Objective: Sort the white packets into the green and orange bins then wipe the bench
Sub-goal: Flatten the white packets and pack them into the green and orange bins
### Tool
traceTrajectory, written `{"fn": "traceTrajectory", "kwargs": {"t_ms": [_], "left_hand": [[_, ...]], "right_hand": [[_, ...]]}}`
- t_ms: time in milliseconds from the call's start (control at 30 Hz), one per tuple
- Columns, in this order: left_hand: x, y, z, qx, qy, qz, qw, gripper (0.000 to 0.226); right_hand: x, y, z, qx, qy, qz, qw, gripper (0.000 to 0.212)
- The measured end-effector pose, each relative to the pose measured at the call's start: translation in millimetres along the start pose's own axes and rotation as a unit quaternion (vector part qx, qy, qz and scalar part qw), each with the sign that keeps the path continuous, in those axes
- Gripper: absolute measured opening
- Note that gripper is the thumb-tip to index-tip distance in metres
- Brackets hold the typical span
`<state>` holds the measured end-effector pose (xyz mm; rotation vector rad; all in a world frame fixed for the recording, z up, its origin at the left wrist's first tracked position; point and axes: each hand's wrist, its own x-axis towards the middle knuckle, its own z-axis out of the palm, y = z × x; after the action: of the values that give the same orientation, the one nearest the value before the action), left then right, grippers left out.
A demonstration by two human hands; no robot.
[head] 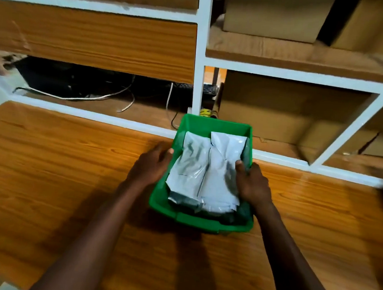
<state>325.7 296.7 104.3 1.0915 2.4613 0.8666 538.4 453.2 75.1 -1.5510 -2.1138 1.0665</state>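
A green rectangular plastic bin [212, 123] sits on the glossy orange-brown wood-grain bench [59, 169], close to the bench's back edge and between the person's two hands. Inside it lie flat white plastic packets [198, 168], stacked and overlapping so that they fill most of the bin's floor. The left hand [153, 162] grips the bin's left wall, thumb hooked over the rim on the inside and the fingers wrapped round the outside. The right hand [254, 183] grips the right wall the same way, its thumb resting over the rim against the edge of the nearest packet. Behind the bench stands a white-framed shelving unit [200, 55] with wooden boards; brown cardboard boxes [274, 14] sit in its right compartments, and loose white cables [80, 97] trail across the low left one.
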Motion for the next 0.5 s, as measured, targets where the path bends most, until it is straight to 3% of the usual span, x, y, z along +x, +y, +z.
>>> {"fn": "traceTrajectory", "kwargs": {"t_ms": [200, 367, 500], "left_hand": [[24, -5, 22, -0.22, -0.067, -0.041, 0.972, 0.033], [23, 12, 38, -0.268, -0.076, -0.007, 0.96, 0.029], [21, 43, 61, -0.23, -0.078, 0.011, 0.97, 0.034]], "right_hand": [[7, 5, -2, 0.05, 0.037, -0.033, 0.998, 0.046], [5, 16, -24, 0.045, 0.057, -0.007, 0.997, 0.045], [0, 42, -59, 0.053, 0.083, 0.004, 0.995, 0.042]]}}
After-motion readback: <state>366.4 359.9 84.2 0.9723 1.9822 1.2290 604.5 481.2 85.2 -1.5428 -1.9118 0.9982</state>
